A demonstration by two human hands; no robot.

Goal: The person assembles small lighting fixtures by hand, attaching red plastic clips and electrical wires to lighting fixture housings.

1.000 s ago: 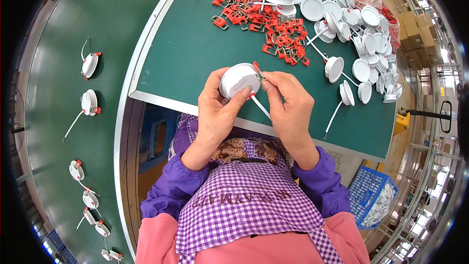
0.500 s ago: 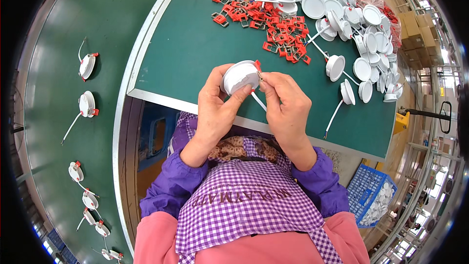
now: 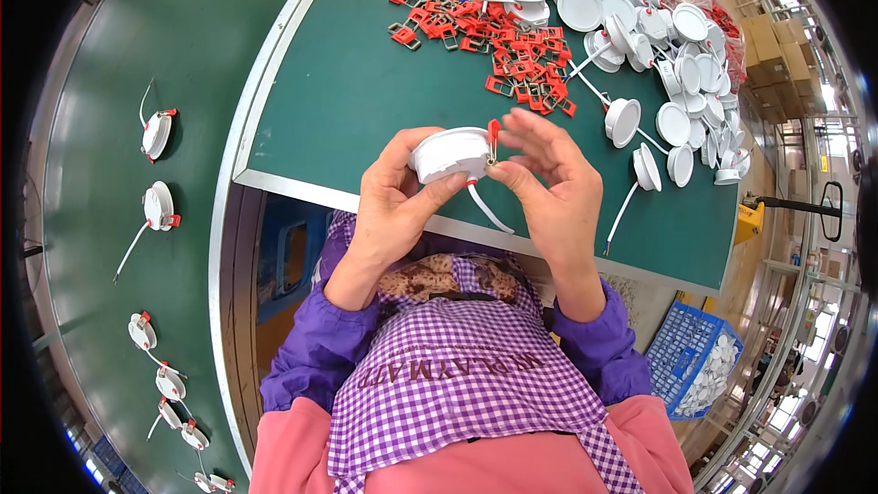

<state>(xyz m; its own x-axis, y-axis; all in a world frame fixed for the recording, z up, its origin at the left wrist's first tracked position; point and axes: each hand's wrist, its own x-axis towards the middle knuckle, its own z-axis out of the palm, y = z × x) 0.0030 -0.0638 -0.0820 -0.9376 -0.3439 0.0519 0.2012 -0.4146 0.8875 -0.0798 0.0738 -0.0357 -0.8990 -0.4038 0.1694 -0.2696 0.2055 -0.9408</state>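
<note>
The white round lamp point(image 3: 450, 154) lies tilted above the tabletop point(image 3: 366, 101) edge, gripped by left hand point(image 3: 395, 206) fingers; right hand point(image 3: 549, 185) fingers pinch its upright red clip point(image 3: 494, 134).

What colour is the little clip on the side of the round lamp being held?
Red, on the white round lamp; the clip shows best in the head view.
</note>
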